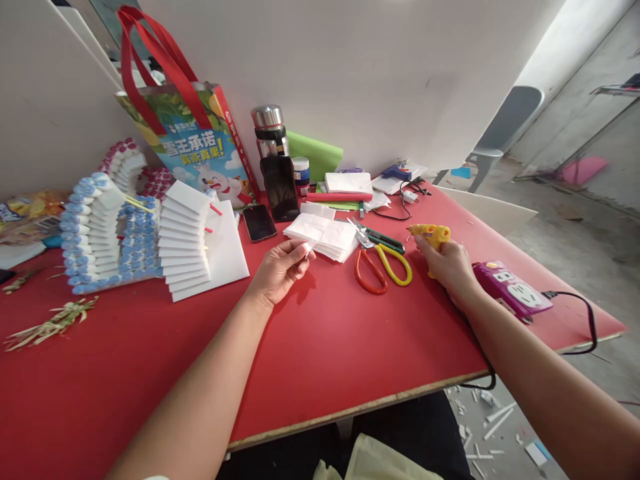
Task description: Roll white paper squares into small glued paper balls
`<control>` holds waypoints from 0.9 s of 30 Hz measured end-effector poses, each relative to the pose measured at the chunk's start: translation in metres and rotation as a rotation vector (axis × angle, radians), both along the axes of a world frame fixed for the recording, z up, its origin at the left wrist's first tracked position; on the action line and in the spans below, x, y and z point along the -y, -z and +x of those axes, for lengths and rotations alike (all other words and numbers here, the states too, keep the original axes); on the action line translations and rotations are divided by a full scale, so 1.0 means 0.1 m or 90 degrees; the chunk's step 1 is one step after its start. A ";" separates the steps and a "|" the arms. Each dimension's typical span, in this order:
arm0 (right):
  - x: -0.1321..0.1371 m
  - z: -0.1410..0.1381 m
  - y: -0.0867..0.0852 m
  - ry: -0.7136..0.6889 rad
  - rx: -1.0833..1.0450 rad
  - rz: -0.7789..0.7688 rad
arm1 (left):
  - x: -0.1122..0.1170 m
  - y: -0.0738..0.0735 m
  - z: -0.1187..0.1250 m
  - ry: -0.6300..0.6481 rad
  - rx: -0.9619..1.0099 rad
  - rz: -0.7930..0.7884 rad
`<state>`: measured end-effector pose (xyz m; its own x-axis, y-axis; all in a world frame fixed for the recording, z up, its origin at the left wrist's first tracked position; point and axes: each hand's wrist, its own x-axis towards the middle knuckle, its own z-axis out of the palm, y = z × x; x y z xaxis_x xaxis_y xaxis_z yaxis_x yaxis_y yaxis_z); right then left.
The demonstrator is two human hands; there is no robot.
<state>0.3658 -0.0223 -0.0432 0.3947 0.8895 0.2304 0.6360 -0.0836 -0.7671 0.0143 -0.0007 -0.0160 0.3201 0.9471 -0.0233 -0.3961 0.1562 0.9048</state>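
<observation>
My left hand (280, 270) hovers just above the red table (320, 340), fingers pinched on a small white piece (307, 248), close to a stack of white sheets (323, 237). My right hand (447, 263) is wrapped round a yellow glue gun (431, 233) whose nozzle points left toward the scissors. Scissors with one red and one yellow handle (383, 265) lie between my two hands.
A stepped white foam model (193, 237) edged with blue caps (85, 233) sits at left. A printed bag with red handles (195, 140), a steel flask (270, 130), two phones (259, 222), a purple power strip (513, 290) with black cable, and a grey chair (500, 133) surround the work area.
</observation>
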 end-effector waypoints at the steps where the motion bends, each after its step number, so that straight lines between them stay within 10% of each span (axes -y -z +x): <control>1: 0.00 -0.01 -0.03 0.025 0.037 -0.022 | 0.00 0.00 0.00 -0.001 0.002 0.006; 9: 0.36 -0.01 -0.17 0.009 0.302 -0.102 | 0.02 0.00 0.01 -0.007 0.023 0.017; 13: 0.82 -0.24 -0.47 0.049 0.402 0.034 | 0.02 0.00 0.03 -0.012 0.048 0.007; 19: 0.63 -1.13 -0.99 -0.246 -0.032 0.123 | 0.04 -0.04 0.06 0.004 0.072 -0.009; 27: -0.05 -1.75 -0.53 -0.400 -0.511 -0.059 | 0.05 -0.01 0.04 -0.029 0.030 0.002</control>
<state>0.1907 -0.0177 0.0097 -0.1417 0.9896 0.0238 -0.1133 0.0077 -0.9935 0.0182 -0.0057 -0.0150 0.2771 0.9608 -0.0060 -0.4448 0.1339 0.8855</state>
